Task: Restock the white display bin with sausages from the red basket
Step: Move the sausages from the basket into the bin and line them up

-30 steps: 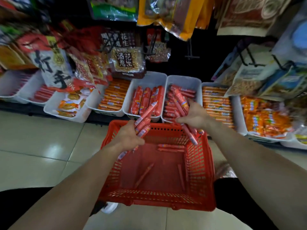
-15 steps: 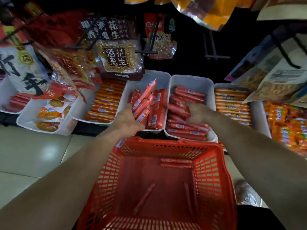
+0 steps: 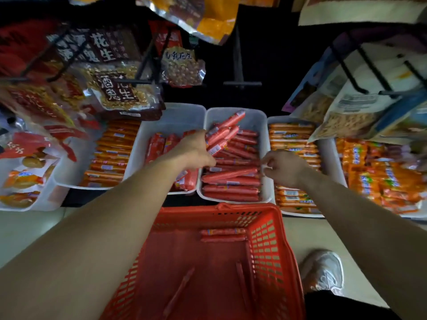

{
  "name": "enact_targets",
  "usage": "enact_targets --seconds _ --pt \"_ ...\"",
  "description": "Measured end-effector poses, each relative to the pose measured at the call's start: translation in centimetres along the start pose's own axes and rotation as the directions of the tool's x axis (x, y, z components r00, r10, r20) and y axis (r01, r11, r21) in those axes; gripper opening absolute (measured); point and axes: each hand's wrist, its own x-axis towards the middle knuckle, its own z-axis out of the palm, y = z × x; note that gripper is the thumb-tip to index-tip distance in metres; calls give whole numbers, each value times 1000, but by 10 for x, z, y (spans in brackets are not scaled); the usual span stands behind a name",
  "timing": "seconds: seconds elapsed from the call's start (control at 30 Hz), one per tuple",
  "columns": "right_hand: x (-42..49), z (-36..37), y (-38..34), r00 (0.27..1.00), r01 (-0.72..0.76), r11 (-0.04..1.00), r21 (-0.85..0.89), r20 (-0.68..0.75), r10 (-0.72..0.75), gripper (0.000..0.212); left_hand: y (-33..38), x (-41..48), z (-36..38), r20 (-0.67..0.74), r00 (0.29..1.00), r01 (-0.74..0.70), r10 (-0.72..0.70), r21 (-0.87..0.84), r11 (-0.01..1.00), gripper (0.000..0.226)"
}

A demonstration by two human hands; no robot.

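My left hand (image 3: 195,150) grips a bunch of red sausages (image 3: 223,132), held tilted over the white display bin (image 3: 262,118) in the middle of the shelf. The bin is filled with thin red sausages lying crosswise (image 3: 231,181). At the bin's right rim, my right hand (image 3: 282,168) has its fingers curled and holds nothing that I can see. The red basket (image 3: 275,257) sits below the bins, between my arms. A few loose sausages (image 3: 223,234) lie on its floor.
White bins flank the target one: thicker red sausages (image 3: 159,146) to its left, orange sausages (image 3: 108,158) further left and orange packs (image 3: 293,139) to its right. Hanging snack bags (image 3: 122,88) overhang the bins. A white shoe (image 3: 323,271) stands on the tiled floor beside the basket.
My left hand carried its bunch of sausages from above the basket to the right, over the middle bin. My right hand dropped its sausages into that bin and drew back to the right rim.
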Motion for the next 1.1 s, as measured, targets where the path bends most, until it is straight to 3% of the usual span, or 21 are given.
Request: enact_targets --seconds 0.1,0.23,0.37,0.57,0.67,0.77,0.97,1.1 --pt "-8 3 27 987 -68 991 116 -135 84 20 20 25 22 125 991 -58 41 136 989 55" --pt "-7 5 40 954 -88 973 212 -262 143 23 33 50 45 224 973 -135 63 322 937 44" --pt "6 6 32 940 -64 976 207 -317 129 36 26 71 54 249 965 -172 86 346 922 55" --pt "23 8 2 974 25 997 79 -225 -7 58 14 74 55 217 959 -229 180 231 946 84" --pt "38 12 -18 989 124 990 -70 -70 -129 66 -7 60 46 132 954 -298 269 323 899 58" --pt "51 25 -33 990 133 970 -205 66 -122 72 -22 45 44 109 950 -310 292 439 843 44" --pt "44 27 -22 998 25 931 -364 -47 -46 77 -4 56 59 19 945 -318 327 291 902 56" --pt "33 27 -10 999 -7 945 -326 -51 -11 76 1 70 72 -45 931 -343 362 230 911 58"
